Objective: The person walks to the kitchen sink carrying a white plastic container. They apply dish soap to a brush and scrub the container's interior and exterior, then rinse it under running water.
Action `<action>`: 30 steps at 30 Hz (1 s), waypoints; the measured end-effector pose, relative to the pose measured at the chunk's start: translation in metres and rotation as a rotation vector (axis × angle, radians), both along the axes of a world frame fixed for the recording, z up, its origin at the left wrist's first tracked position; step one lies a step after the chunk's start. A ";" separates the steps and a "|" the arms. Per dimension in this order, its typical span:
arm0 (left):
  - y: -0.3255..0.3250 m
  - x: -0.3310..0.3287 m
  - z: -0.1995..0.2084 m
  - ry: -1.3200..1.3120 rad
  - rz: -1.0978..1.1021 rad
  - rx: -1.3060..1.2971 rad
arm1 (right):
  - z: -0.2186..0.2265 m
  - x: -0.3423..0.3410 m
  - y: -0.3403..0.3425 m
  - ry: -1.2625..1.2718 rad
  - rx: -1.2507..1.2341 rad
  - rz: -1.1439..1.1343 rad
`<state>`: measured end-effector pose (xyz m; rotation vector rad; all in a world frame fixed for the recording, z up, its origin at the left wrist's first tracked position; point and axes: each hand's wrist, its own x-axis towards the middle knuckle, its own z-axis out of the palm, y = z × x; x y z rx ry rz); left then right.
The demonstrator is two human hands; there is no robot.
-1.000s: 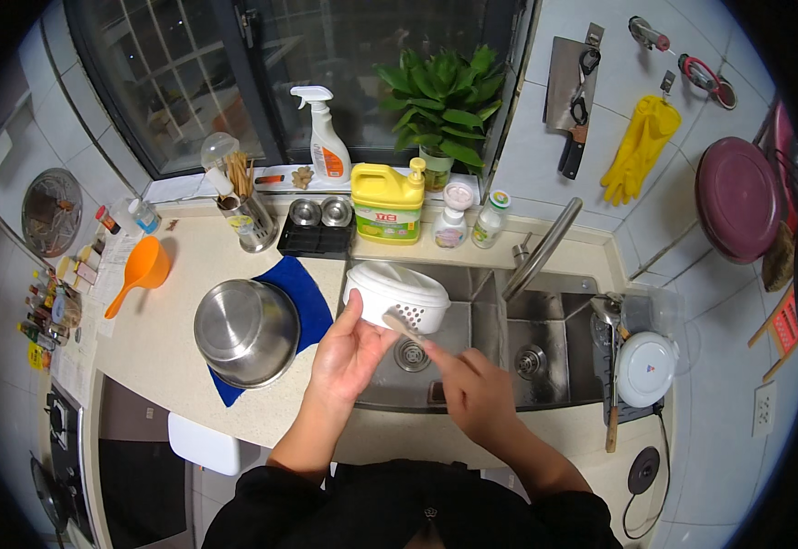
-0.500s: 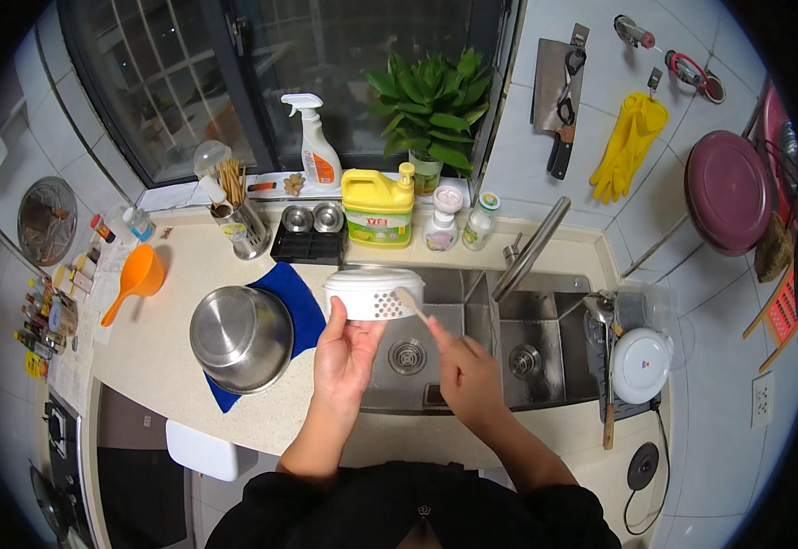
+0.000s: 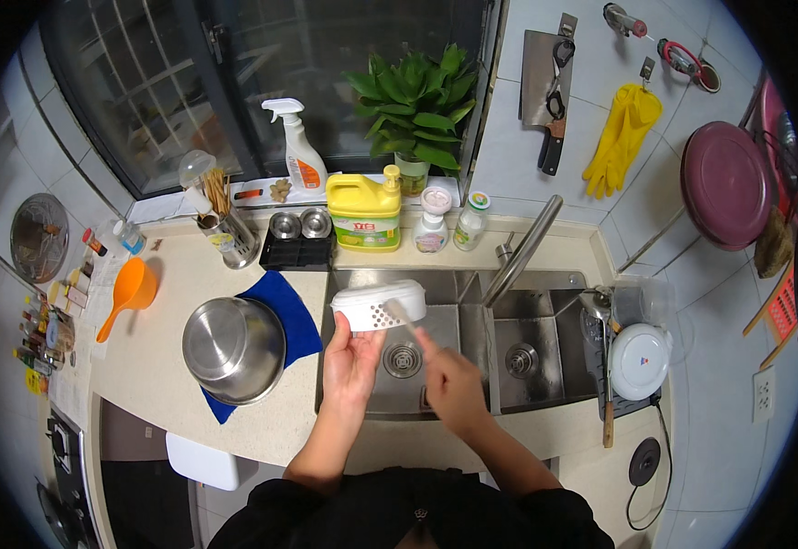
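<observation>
My left hand grips a white oval plastic container from below, holding it over the left sink basin. Round holes dot the side of the container that faces me. My right hand is closed around a slim pale tool that looks like a small brush. Its broad end lies against the holed side, covering some of the holes. The bristles, if any, cannot be made out.
Left of the sink, an upturned steel pot sits on a blue cloth. A yellow jug and pump bottle stand behind the basin. The faucet leans over the sink. Dishes and a white bowl fill the right-hand rack.
The brush-like tool has shifted left over the container's holed side, and my right hand has moved slightly down. My left hand keeps its hold. The whole view has shifted a little.
</observation>
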<state>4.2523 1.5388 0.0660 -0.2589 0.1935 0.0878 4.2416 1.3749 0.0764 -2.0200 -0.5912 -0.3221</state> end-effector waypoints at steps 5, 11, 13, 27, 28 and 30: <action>-0.005 0.010 -0.019 -0.021 -0.087 0.016 | -0.007 0.005 0.000 0.035 -0.034 0.031; -0.004 0.017 -0.022 0.100 -0.032 0.084 | -0.015 0.021 -0.023 0.132 -0.023 -0.020; -0.006 0.018 -0.024 0.104 -0.035 0.070 | -0.016 0.019 -0.016 0.131 0.014 0.009; 0.006 -0.004 -0.022 -0.026 -0.092 0.299 | -0.012 -0.010 0.014 0.230 0.066 0.070; 0.006 -0.007 -0.022 -0.047 -0.135 0.360 | -0.011 -0.013 0.014 0.231 0.055 0.098; 0.008 -0.012 -0.017 -0.084 -0.213 0.486 | -0.004 -0.015 0.013 0.192 0.014 0.133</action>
